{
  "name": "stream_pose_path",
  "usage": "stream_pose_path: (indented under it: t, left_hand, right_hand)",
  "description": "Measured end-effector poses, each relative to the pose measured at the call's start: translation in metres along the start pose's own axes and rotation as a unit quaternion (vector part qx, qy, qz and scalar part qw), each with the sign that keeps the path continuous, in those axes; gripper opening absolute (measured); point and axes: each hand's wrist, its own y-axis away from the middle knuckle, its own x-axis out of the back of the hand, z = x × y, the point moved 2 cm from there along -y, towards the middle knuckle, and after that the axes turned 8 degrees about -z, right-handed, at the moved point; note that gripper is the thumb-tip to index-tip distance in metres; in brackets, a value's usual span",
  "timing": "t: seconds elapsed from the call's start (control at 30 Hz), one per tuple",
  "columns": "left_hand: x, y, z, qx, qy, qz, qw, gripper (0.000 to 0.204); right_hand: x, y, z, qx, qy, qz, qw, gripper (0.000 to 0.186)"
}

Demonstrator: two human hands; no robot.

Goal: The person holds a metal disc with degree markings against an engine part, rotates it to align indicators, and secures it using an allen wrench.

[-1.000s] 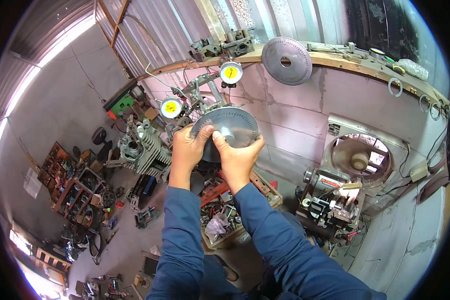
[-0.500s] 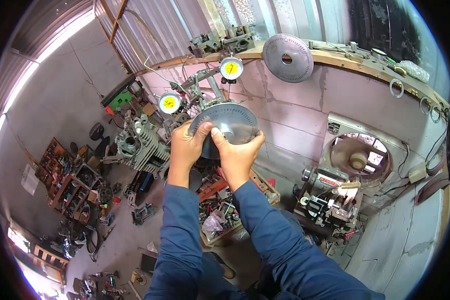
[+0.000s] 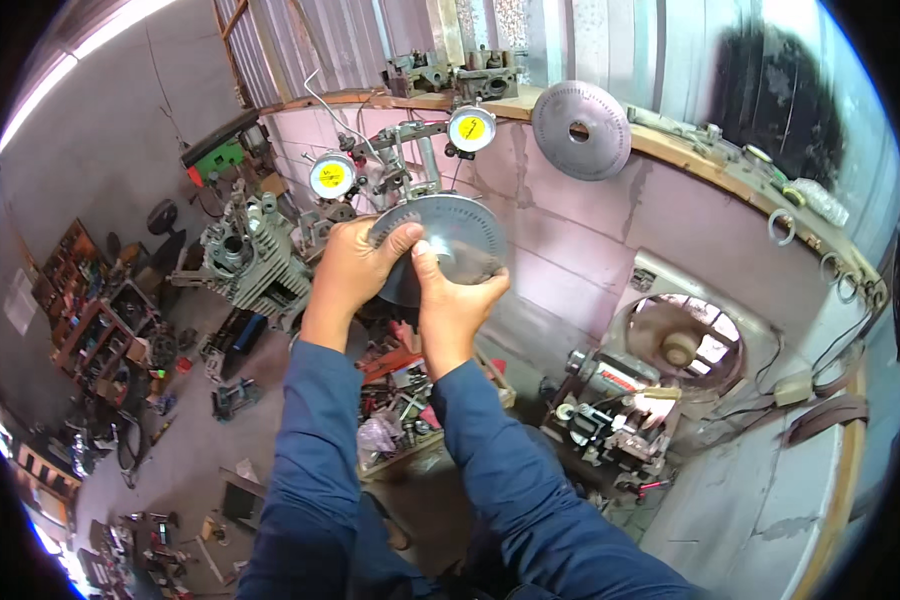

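A grey metal disc with graduated marks (image 3: pixel 466 222) is gripped in both hands at the middle of the view. My left hand (image 3: pixel 363 262) holds its left edge, thumb on the face. My right hand (image 3: pixel 450 300) clasps the lower and right edge, its thumb near the centre beside the left thumb. The disc sits in front of a metal fixture (image 3: pixel 422 160) that carries two dial gauges with yellow faces, one upper right (image 3: pixel 472 128) and one to the left (image 3: pixel 332 177). Whether the disc is mounted on it is hidden.
An engine part with fins (image 3: pixel 252 262) stands left. A second disc (image 3: pixel 560 130) rests against the wooden ledge (image 3: pixel 670 141). A machine (image 3: pixel 610 410) and wall fan (image 3: pixel 678 345) are right. A parts crate (image 3: pixel 400 450) lies below; clutter (image 3: pixel 90 330) covers the left floor.
The whole view has shifted and tilted a little. Both hands and the disc now appear higher and further left in the picture, still gripped the same way.
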Motion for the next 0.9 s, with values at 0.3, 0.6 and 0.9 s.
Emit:
stream_pose_path:
  t: [0.3,0.6,0.9]
  left_hand:
    - [-0.001,0.003,-0.003,-0.029,-0.007,0.008,1.0,0.043]
    - [0.003,0.006,-0.007,-0.025,0.008,-0.004,1.0,0.045]
    - [0.007,0.002,-0.004,-0.022,-0.023,-0.029,0.999,0.048]
  right_hand:
    - [0.003,-0.003,-0.003,-0.005,-0.012,-0.023,1.0,0.097]
    - [0.001,0.0,-0.005,0.024,0.02,-0.013,0.999,0.091]
    - [-0.003,0.0,0.005,0.005,-0.027,-0.017,0.999,0.092]
